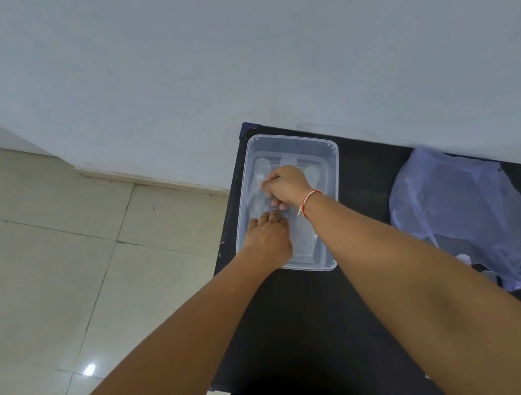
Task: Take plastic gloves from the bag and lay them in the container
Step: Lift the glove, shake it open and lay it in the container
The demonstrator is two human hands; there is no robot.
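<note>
A clear plastic container (329, 166) stands on the black table, near its left edge. Thin see-through plastic gloves (299, 225) lie flat inside it. My left hand (267, 240) rests palm down on the gloves at the near end of the container, fingers spread. My right hand (285, 185), with a red and white thread at the wrist, is inside the container further back, its fingertips pinched on the edge of a glove (259, 181). The translucent bluish bag (455, 208) lies on the table to the right, crumpled and apart from both hands.
The black table (366, 194) butts against a pale wall (240, 57) at the back. Its left edge drops to a beige tiled floor (68, 245). Some white objects (464, 258) show under the bag's near edge.
</note>
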